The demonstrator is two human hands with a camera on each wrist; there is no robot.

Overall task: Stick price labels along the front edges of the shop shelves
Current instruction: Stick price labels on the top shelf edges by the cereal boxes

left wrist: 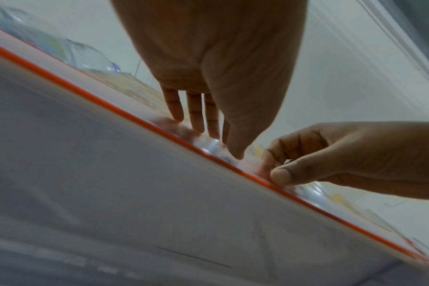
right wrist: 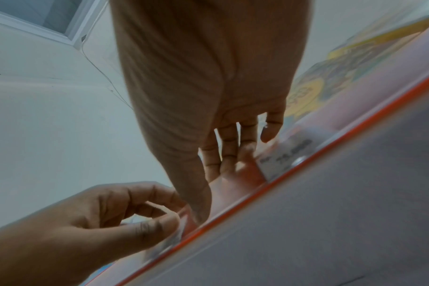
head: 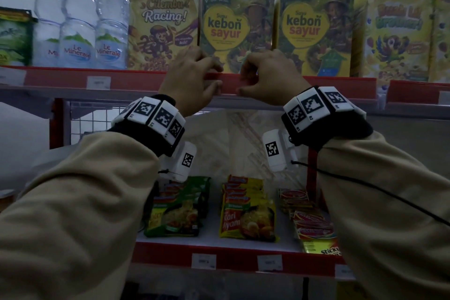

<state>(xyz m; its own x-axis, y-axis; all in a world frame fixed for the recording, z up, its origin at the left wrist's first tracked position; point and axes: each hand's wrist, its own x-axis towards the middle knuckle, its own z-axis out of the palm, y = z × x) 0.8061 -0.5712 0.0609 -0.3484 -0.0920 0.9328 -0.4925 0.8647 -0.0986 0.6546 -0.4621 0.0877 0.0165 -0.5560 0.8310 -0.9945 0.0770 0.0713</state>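
Hands meet at the red front edge of the upper shelf [head: 341, 85] in the head view. The left hand [head: 192, 80] and the right hand [head: 265, 78] sit close together on the strip, directly below a "Susu kebon sayur" box [head: 237, 29], with fingers curled over its top lip and thumbs underneath. Whatever lies between them is hidden from this angle. One price label [head: 98, 82] is already on the same strip below the Le Minerale water bottles [head: 80, 24], and two more labels [head: 203, 261] sit on the red edge of the lower shelf, in front of the instant noodle packets [head: 246, 217]. A "Cilembu Racing!" cereal box [head: 163, 27] stands left of the hands. Both arms wear tan sleeves [head: 73, 202] and wrist bands with black-and-white marker tiles [head: 155, 114].

From the left wrist, the left hand [left wrist: 208, 77] reaches down with straight fingers [left wrist: 196, 112] close together, tips touching the shelf strip [left wrist: 98, 100], thumb tip against it too. The right hand [left wrist: 343, 158] comes in from the side with curled fingers, thumb pressed near the orange edge. The spot under the fingertips is blurred.

From the right wrist, the right hand [right wrist: 208, 87] has its fingers [right wrist: 228, 147] slightly spread and laid flat on the red strip. A white price label with printed digits [right wrist: 287, 156] is on the strip just beside those fingertips. The left hand [right wrist: 86, 222] pinches a small pale slip [right wrist: 179, 230] between thumb and forefinger at the strip's edge; whether it is a label or a backing cannot be told.
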